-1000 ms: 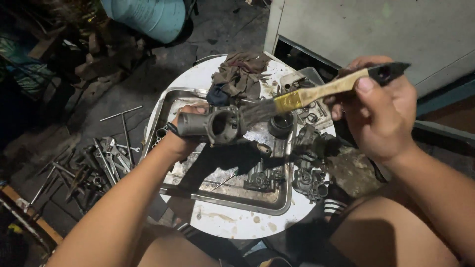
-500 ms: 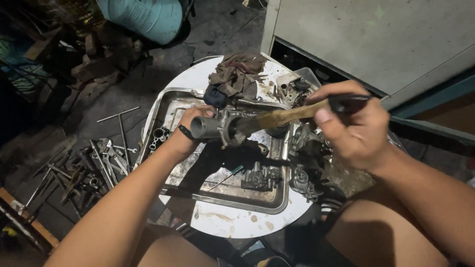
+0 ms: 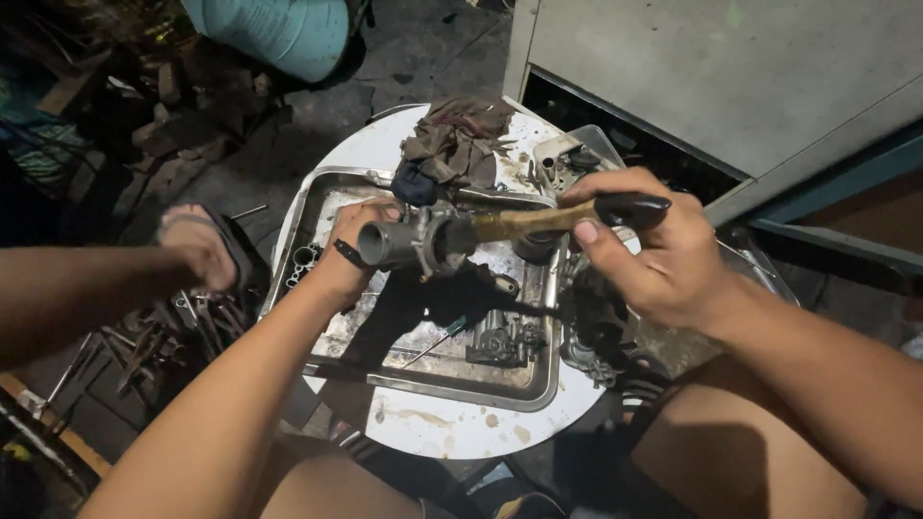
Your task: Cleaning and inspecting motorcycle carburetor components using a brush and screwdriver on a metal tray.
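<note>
Gripped in the left hand point(image 3: 354, 252), a grey metal carburettor body point(image 3: 415, 240) sits at frame centre above the dented steel tray point(image 3: 423, 384). Fingers of the right hand point(image 3: 654, 255) close around a black-and-wood-handled brush point(image 3: 548, 219), its head against the carburettor. Brown rags point(image 3: 457, 139) lie above.

Your left hand point(image 3: 351, 248) is curled shut, forearm reaching in from the near left; your right hand point(image 3: 646, 252) is clenched, thumb on top.
</note>
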